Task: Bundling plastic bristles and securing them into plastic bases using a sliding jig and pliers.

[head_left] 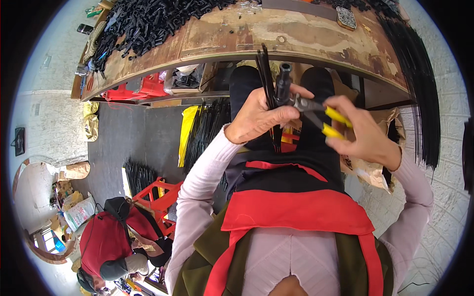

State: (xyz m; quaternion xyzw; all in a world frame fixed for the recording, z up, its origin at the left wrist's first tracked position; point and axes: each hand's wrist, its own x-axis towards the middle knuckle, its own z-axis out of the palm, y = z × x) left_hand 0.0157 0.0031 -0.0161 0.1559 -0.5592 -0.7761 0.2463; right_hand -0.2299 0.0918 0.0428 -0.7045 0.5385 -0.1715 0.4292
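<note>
Below the workbench, left hand (259, 116) grips black rods (265, 74); right hand (363, 130) squeezes yellow-handled pliers (321, 111).

Tube pile (153, 22) on workbench (276, 34) ahead, rod bundle (419, 84) at right, crates (138, 89) beneath at left

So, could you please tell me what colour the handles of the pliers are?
Yellow; the pliers' handles in the right hand show best in the head view.
</note>
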